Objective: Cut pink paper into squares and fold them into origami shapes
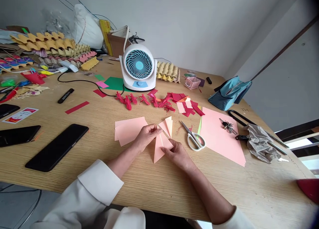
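A folded piece of pink paper (159, 149) is held between both hands above the wooden table. My left hand (149, 135) pinches its upper tip, while my right hand (177, 153) grips its right side with thumb and fingers. Just beyond the hands stands another folded pink paper piece (168, 125). Flat pink sheets (129, 130) lie to the left, partly behind my left hand. White-handled scissors (196, 141) rest on the table to the right of my right hand.
Behind the hands are red paper shapes (154, 101) and a white fan (139, 66). Large pink sheets (221, 136) with keys (228, 126) lie right, near a blue bag (230, 93). A black phone (57, 147) is left; egg trays (57, 46) are stacked at the back left.
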`<move>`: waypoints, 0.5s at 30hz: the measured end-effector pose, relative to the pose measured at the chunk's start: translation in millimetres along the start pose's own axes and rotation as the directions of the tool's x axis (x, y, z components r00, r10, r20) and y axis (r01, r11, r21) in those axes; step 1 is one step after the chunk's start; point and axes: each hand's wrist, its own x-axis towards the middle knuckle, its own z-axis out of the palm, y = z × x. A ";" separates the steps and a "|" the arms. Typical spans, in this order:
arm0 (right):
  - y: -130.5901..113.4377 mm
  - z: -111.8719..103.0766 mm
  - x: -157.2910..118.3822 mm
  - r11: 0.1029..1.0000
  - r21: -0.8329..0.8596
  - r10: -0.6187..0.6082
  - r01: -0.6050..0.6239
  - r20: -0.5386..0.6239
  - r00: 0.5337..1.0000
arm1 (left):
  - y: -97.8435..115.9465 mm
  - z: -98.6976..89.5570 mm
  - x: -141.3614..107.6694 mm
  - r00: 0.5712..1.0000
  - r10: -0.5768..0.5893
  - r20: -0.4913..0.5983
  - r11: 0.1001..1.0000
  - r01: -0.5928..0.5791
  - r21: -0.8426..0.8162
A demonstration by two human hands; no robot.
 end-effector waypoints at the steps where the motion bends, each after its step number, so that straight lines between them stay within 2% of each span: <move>1: -0.4 0.3 -1.0 1.000 -0.007 -0.007 0.007 -0.001 1.000 | 0.6 0.0 -0.3 1.000 -0.007 -0.012 1.000 0.007 -0.011; 8: -0.5 0.8 -0.8 0.999 -0.031 -0.023 0.023 0.007 1.000 | -3.1 -3.3 0.9 0.998 -0.003 -0.055 0.997 -0.001 -0.078; 15: -1.2 0.7 -0.5 0.998 -0.046 -0.048 0.052 0.074 0.996 | -12.2 -7.6 4.3 0.990 0.031 -0.137 0.998 -0.037 -0.043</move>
